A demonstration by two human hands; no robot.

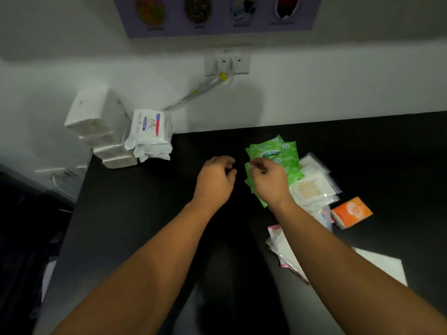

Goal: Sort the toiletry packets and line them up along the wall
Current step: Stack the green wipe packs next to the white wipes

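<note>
- The left hand (pixel 215 180) hovers over the black table (pixel 135 213). Its fingers are curled in toward the palm and it holds nothing.
- The right hand (pixel 268 183) is just beside it, the fingertips of the two hands close together. Its fingers are curled at the left edge of the green packets (pixel 280 153). Blur hides whether they pinch one, so I cannot tell.
- The green packets lie flat on the table in an overlapping fan, under and beyond the right hand, apart from the wall (pixel 338 81).
- Right of the right hand, touching the green heap, is a pile of clear bags (pixel 316 170). One bag shows a row of cotton swabs (pixel 308 189).
- Further right of that wrist, an orange packet (pixel 352 212) lies alone.
- Against the right forearm, on its left side, lies a pink-edged bag (pixel 281 247), partly hidden by the arm. A white sheet (pixel 387 264) lies to the right of the forearm.
- Well beyond and left of the left hand, at the table's far corner against the wall, Dove packets (pixel 150 131) are piled. Just left of them, touching, leans a stack of tissue packs (pixel 101 131).
- On the wall beyond both hands is a socket (pixel 227 62). Its cables (pixel 193 93) run down toward the Dove packets, and a poster (pixel 217 13) hangs above it.
</note>
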